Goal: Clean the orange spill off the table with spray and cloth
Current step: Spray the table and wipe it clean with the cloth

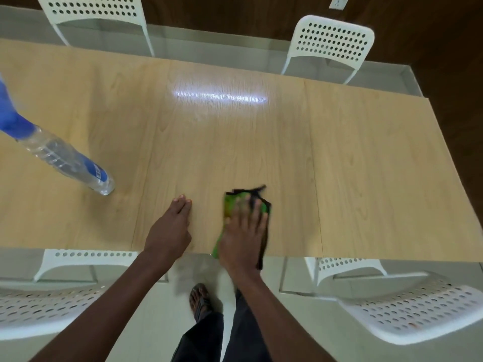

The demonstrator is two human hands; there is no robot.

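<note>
Green-black cloth [236, 205] blurred, flattened under right hand [244, 236].

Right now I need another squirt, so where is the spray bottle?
In the head view the spray bottle stands on the table's far left, beyond the left hand, touched by neither hand.

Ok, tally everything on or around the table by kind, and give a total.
White perforated plastic chairs: 4
Clear plastic spray bottle with blue trigger head: 1
Green and black cloth: 1
Total: 6
</note>
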